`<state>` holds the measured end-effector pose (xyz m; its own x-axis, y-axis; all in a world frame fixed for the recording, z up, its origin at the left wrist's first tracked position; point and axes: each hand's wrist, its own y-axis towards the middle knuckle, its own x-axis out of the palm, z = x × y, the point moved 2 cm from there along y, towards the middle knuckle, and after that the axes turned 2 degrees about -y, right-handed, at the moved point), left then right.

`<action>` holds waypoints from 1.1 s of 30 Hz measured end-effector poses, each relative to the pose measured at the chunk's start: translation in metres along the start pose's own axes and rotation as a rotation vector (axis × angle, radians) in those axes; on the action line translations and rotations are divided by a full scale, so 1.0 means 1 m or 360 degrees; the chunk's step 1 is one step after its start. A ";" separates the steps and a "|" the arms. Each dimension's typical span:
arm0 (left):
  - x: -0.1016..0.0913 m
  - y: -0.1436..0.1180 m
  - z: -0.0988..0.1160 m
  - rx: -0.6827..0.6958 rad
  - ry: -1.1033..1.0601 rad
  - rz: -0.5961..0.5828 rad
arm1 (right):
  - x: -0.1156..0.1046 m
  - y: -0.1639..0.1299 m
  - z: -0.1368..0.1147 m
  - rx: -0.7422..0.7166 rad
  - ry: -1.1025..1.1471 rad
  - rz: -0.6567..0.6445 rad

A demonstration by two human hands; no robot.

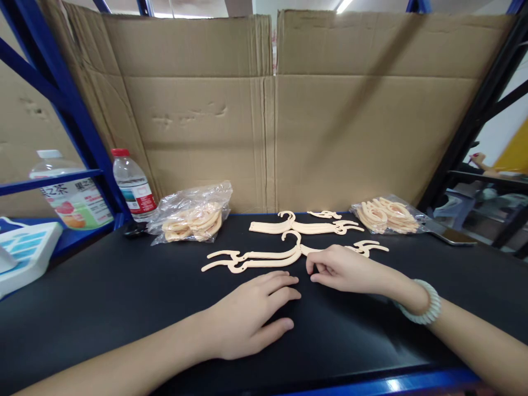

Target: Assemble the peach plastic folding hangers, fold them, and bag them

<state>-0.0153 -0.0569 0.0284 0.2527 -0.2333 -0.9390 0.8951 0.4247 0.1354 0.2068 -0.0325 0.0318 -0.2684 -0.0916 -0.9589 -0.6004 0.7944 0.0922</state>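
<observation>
Left hand [251,313] lies flat, fingers spread, on the black bench [124,297]. Right hand [344,269] pinches the near hanger [256,258] at its middle. Beyond, another hanger [305,225], flanked by two bags [193,217] stuffed with hangers.

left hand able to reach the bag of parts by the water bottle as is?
Probably yes. The left hand lies flat on the black mat, with only bare mat between it and the clear bag beside the water bottle. The hangers lie to the right of that path.
</observation>
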 end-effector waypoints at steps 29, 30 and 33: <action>-0.001 0.001 -0.002 0.0011 -0.0028 0.0005 | 0.002 0.000 0.001 -0.0037 0.0016 0.0044; -0.001 0.001 -0.002 0.0010 -0.0030 0.0003 | 0.002 0.000 0.002 -0.0044 0.0038 0.0069; -0.001 0.001 -0.003 0.0003 -0.0030 -0.0011 | -0.003 0.004 0.015 -0.0009 0.0141 0.0244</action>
<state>-0.0158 -0.0540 0.0288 0.2533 -0.2528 -0.9338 0.8976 0.4213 0.1294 0.2165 -0.0195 0.0305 -0.4222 -0.0223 -0.9062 -0.5514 0.7998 0.2372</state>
